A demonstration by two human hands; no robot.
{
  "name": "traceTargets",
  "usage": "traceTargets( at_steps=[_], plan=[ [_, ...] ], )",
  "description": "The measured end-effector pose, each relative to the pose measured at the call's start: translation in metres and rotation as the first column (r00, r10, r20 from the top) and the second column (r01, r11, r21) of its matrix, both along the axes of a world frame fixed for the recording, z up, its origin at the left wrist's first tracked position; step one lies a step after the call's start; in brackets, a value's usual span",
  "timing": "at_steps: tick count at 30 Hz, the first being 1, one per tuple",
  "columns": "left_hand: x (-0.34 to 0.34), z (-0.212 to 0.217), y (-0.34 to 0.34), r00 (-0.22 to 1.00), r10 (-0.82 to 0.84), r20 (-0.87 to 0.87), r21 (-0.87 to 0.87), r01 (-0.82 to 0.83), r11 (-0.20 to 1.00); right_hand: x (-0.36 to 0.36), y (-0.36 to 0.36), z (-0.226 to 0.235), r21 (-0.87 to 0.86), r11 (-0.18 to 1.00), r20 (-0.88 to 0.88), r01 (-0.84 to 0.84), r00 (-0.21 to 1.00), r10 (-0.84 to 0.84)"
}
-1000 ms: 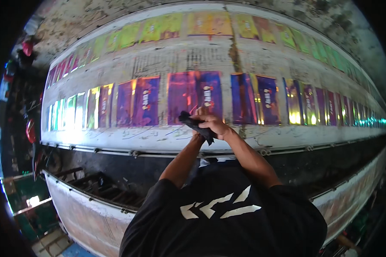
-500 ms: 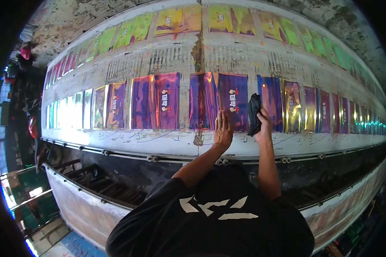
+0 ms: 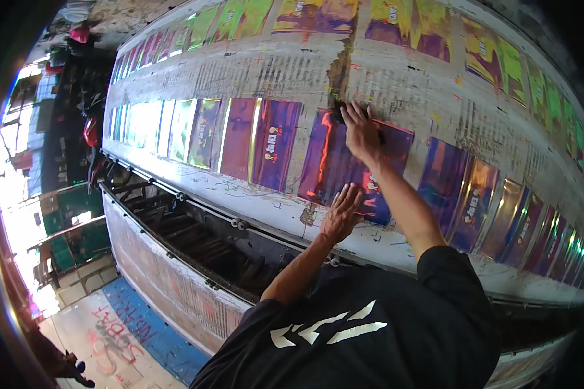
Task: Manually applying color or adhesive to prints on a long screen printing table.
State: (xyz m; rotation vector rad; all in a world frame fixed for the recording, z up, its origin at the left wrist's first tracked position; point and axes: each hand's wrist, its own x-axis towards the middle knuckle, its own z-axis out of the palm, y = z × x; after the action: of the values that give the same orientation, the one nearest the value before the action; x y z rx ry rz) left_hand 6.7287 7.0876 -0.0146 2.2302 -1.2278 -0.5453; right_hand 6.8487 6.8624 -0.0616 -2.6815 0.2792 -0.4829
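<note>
A long white worktable (image 3: 396, 84) carries a row of shiny foil sheets. I lean over a purple and red foil sheet (image 3: 324, 165) in the middle. My left hand (image 3: 340, 211) lies flat on its near edge, fingers apart, holding nothing. My right hand (image 3: 360, 129) presses on the sheet's far edge with a small dark pad (image 3: 337, 117) under its fingers; most of the pad is hidden by the hand.
More foil sheets (image 3: 201, 129) run left and right along the table, with a second green and yellow row (image 3: 402, 19) at the far side. A metal rail (image 3: 240, 223) edges the table. Below it is a dark slatted trough (image 3: 194, 240), then a blue painted floor (image 3: 136, 324).
The view has closed in on the table. My right hand with the dark pad moved from the sheet's right side to its far edge. My left hand stays flat on the sheet.
</note>
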Motion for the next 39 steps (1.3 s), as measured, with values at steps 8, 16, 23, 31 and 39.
traceTargets(
  at_steps=[8,16,23,31,39],
  plan=[
    [-0.003,-0.017,0.012,0.984,-0.076,-0.158,0.160,0.102,0.982,-0.041,0.089,-0.021,0.154,0.510,-0.065,-0.846,0.507,0.860],
    [0.004,-0.062,0.045,0.993,-0.082,0.084,-0.036,0.085,0.996,-0.034,0.100,0.029,0.137,0.968,-0.015,-0.210,0.977,0.214],
    [-0.008,-0.080,0.030,0.954,-0.031,0.297,0.042,0.020,0.999,-0.108,0.192,0.094,0.537,0.797,-0.419,-0.275,0.733,0.535],
    [-0.026,-0.073,-0.007,0.969,-0.011,0.247,0.038,0.001,0.999,-0.216,0.097,0.095,0.960,-0.251,-0.044,0.125,0.951,0.305],
    [-0.154,0.002,-0.156,0.950,-0.287,0.125,-0.047,0.295,0.954,-0.432,-0.068,0.116,0.875,-0.430,-0.078,-0.224,0.810,-0.582]
  ],
)
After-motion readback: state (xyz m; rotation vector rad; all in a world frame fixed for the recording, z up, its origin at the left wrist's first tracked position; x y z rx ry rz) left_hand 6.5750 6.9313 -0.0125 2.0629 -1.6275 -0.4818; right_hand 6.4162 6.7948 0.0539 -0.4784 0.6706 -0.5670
